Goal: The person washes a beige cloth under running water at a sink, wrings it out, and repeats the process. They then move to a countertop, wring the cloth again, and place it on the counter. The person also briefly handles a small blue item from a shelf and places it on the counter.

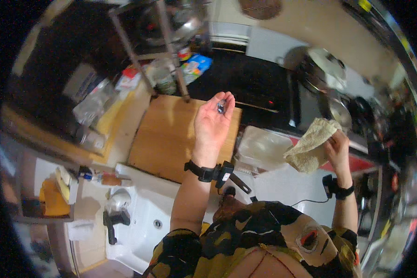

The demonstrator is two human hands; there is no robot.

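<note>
My left hand [213, 120] is palm up above a wooden board [166, 128], its fingers curled around a small shiny dark object [221, 106] that I cannot identify. Off to the right, my right hand [337, 146] grips a pale yellow cloth [307, 149], which hangs from the fingers in folds. Between the hands lies a translucent plastic container or lid [262, 144], left of the cloth. Both wrists wear black straps with small devices.
A white sink [149, 239] with a dark tap [114, 222] is at the lower left. Beyond the board are a rack leg [173, 59], a glass jar [166, 81] and a blue packet [198, 66]. A lidded pot [321, 69] stands at the upper right.
</note>
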